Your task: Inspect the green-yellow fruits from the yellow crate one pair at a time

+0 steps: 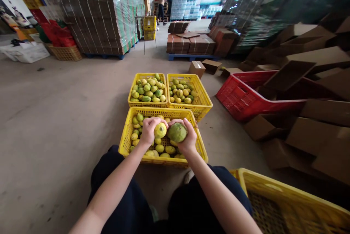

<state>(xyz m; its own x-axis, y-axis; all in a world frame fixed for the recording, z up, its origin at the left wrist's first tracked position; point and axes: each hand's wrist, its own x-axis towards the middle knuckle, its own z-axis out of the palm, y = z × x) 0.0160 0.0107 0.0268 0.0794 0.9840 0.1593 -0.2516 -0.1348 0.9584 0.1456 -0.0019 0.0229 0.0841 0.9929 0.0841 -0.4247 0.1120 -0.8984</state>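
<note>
The yellow fruit point(160, 130) and the green fruit point(177, 132) are held side by side above the near crate point(126, 137), their ends towards the camera. The left hand point(149, 128) is closed round the yellow one; the right hand point(191, 135) cups the green one, fingers curled over its far side. Both hands and forearms hide part of the crate's load, and the person's legs point(116, 190) stand on its near side. Small yellow and green fruits point(164, 149) lie loose in the near crate.

Against its far side stand two more yellow crates: the far-left crate point(147, 105), heaped with like fruits, and the far-right crate point(202, 95), where they lie lower. A fourth crate point(262, 186), its slatted floor showing, sits to the near right of the near crate. Further right of it, a red crate point(237, 97) holds cardboard, with open boxes point(319, 135) piled around. Well beyond it are a blue pallet point(180, 57) of flat cartons point(202, 44), a wrapped stack point(87, 15) to the left and a standing person point(161, 2).
</note>
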